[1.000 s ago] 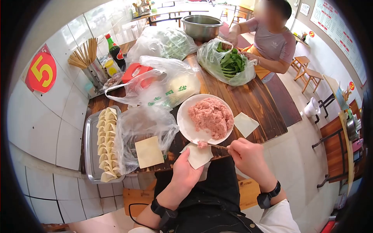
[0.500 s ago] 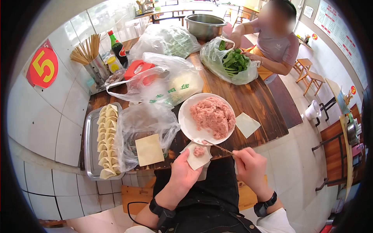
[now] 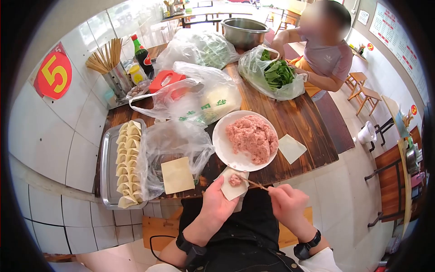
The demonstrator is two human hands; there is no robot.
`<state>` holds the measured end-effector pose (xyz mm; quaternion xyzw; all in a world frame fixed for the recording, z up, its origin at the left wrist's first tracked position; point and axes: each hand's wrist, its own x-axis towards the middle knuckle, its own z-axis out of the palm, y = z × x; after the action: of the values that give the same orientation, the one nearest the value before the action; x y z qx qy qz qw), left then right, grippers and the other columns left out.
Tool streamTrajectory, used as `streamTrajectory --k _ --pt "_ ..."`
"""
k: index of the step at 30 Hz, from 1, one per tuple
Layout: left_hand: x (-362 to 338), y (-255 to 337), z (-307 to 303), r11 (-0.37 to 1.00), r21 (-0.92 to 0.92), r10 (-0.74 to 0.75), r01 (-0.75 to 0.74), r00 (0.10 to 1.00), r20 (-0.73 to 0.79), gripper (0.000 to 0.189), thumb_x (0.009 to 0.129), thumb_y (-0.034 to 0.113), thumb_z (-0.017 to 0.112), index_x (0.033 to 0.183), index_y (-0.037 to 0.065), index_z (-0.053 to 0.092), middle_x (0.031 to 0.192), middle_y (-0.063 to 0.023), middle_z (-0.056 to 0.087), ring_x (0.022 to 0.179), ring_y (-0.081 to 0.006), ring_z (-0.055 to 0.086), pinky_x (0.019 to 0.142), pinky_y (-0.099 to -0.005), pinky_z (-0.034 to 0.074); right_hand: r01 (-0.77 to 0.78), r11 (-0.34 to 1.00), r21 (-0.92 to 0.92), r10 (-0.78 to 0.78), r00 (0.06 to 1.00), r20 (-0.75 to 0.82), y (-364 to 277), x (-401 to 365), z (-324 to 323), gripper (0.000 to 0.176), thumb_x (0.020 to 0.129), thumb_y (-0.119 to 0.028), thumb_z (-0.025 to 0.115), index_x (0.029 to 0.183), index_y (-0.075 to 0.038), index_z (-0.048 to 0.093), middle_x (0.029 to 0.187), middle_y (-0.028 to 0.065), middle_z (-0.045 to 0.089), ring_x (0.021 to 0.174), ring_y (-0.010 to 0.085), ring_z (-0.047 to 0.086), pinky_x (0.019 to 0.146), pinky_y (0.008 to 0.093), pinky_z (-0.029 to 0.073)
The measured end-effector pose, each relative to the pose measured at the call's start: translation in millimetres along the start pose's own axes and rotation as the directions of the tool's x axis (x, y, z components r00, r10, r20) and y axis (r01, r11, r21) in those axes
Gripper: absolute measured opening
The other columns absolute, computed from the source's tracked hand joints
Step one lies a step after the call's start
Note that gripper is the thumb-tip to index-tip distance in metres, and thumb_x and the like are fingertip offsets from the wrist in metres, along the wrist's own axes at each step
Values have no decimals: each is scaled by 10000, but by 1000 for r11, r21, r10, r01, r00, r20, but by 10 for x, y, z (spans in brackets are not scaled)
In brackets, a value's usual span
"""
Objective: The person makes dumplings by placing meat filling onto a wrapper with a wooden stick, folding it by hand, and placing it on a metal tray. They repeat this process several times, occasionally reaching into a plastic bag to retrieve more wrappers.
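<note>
My left hand (image 3: pixel 216 200) holds a square dough wrapper (image 3: pixel 232 192), thumb over its edge, at the front of the table. On the wrapper sits a small lump of minced meat (image 3: pixel 235 180). With closed fingers my right hand (image 3: pixel 289 202) grips a thin wooden stick (image 3: pixel 256 183), whose tip touches that lump. Just beyond is a white plate (image 3: pixel 219 152) with a mound of pink minced meat (image 3: pixel 252 138). A stack of wrappers (image 3: pixel 178 176) lies left of my hands, and a single wrapper (image 3: pixel 292 148) lies right of the plate. Folded dumplings (image 3: pixel 128 163) line a metal tray (image 3: pixel 106 181) at the left.
Across the table a person (image 3: pixel 327 61) has both hands at a plastic bag of green leaves (image 3: pixel 278 75). More plastic bags (image 3: pixel 199 47), a steel pot (image 3: pixel 244 32), a red box (image 3: pixel 166 81), a sauce bottle (image 3: pixel 142 56) and a chopstick holder (image 3: pixel 118 79) stand toward the back and left.
The stick's tip has moved from the plate's near edge onto the meat on the wrapper. My right hand has shifted slightly left and down. The whole view has shifted slightly.
</note>
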<state>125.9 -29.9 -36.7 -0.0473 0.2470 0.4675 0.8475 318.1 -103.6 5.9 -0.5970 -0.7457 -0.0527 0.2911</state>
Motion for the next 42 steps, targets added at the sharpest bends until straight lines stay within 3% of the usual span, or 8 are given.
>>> streamTrajectory --k 6,7,13,17,20,23,36,42 --pt "-290 124 -15 999 -20 -33 35 997 71 461 1045 195 324 1456 -12 327 1465 -192 431 1362 -337 427 1164 -499 323 -192 920 342 202 979 8 132 20 1 140 825 -24 691 932 -91 630 734 52 624 572 223 610 546 326 482" --pt "-323 121 3 998 -50 -41 48 990 132 462 1039 192 343 1461 3 329 1470 -184 430 1360 -337 431 1156 -503 331 -495 655 571 422 866 268 83 10 20 109 902 -53 650 1005 -60 615 778 26 636 650 140 620 638 288 499" --pt "-366 -21 162 1000 6 5 -7 972 236 488 1034 210 387 1493 62 312 1486 -136 426 1376 -294 416 1160 -469 319 -503 -46 863 448 762 468 -216 231 413 147 960 -109 627 1052 6 620 889 -31 622 796 35 533 727 212 440" --pt "-315 -42 175 969 190 101 -155 958 267 488 1056 237 340 1512 73 280 1482 -105 418 1373 -250 410 1160 -422 316 -452 22 892 519 767 376 -281 274 473 124 944 -95 646 1007 12 652 860 -43 615 747 29 522 683 201 429" --pt "-253 -69 142 959 216 120 -182 955 270 491 1062 258 332 1511 67 280 1481 -102 419 1372 -244 412 1161 -414 311 -463 309 831 506 820 268 -371 284 467 89 876 -53 700 957 -18 692 815 -12 639 673 57 555 606 217 446" --pt "-258 -86 202 942 268 143 -203 963 227 563 1066 382 331 1518 55 253 1539 -112 349 1425 -253 334 1199 -422 246 -103 801 589 204 973 -108 -523 318 464 219 722 -21 760 926 -86 718 780 88 646 593 197 633 500 291 482" --pt "-309 -24 110 928 258 196 -268 942 274 460 1055 188 423 1464 2 327 1501 -166 400 1382 -261 413 1173 -394 318 -176 745 644 207 978 28 -302 256 126 246 806 -62 698 1049 -55 733 803 91 635 691 203 643 606 294 510" --pt "-281 -53 131 947 260 138 -186 971 195 422 1036 132 455 1429 -7 385 1423 -147 494 1327 -261 482 1142 -417 372 -73 970 232 90 994 -64 -22 262 32 145 801 -146 756 932 -88 737 765 44 630 612 208 630 540 310 482"
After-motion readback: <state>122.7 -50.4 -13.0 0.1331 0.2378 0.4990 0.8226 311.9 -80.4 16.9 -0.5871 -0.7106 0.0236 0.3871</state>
